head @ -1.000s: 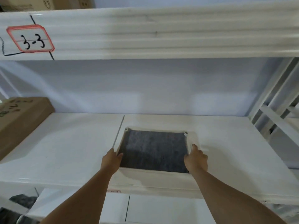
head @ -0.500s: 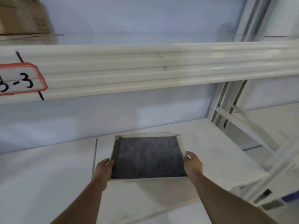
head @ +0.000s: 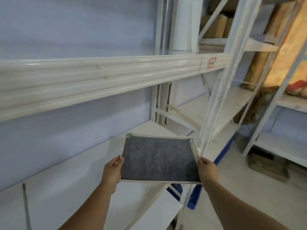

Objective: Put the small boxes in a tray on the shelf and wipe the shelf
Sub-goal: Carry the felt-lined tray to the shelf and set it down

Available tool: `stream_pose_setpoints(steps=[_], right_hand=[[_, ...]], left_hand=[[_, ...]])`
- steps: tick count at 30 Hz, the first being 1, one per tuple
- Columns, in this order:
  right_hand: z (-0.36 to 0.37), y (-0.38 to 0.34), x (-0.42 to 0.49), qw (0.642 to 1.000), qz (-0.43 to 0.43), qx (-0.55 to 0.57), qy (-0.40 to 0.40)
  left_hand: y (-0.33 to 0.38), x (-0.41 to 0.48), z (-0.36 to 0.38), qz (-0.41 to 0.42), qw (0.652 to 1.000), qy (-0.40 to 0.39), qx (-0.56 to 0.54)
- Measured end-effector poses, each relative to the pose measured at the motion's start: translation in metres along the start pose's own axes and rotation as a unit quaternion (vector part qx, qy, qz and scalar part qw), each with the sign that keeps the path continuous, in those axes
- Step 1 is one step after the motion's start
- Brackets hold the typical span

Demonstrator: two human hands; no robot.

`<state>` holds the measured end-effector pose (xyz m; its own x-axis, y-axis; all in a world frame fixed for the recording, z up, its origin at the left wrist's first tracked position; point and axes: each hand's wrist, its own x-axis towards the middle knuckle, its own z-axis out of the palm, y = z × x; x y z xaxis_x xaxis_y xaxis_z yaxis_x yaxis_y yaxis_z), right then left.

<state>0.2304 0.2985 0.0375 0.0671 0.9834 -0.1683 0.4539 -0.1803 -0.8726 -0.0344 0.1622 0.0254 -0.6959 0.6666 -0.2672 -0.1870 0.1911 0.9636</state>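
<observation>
You hold the shallow white tray (head: 157,158), its floor lined with dark grey felt, by its side walls: your left hand (head: 112,173) grips the left wall, your right hand (head: 207,171) the right. It hangs over the right end of the white shelf (head: 66,188). Far right, a red-framed label (head: 212,62) sits on the upper beam (head: 99,80), below a white roll (head: 184,24).

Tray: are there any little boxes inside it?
No, the tray shows only its bare dark grey lining, while the left hand and right hand hold its sides.
</observation>
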Motion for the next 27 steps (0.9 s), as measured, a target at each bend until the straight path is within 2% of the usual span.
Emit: stream_pose_setpoints(steps=[6, 15, 27], right_hand=[[-0.083, 0.041, 0.009, 0.993, 0.059, 0.048, 0.095], [-0.213, 0.092, 0.026, 0.966, 0.100, 0.100, 0.217], [-0.433, 0.150, 0.078, 0.928, 0.082, 0.149, 0.332]], left_hand=[[0.006, -0.016, 0.085, -0.002, 0.995, -0.102, 0.022], [0.022, -0.057, 0.235, 0.061, 0.972, -0.222, 0.046], [0.042, -0.156, 0.477, 0.091, 0.947, -0.301, 0.062]])
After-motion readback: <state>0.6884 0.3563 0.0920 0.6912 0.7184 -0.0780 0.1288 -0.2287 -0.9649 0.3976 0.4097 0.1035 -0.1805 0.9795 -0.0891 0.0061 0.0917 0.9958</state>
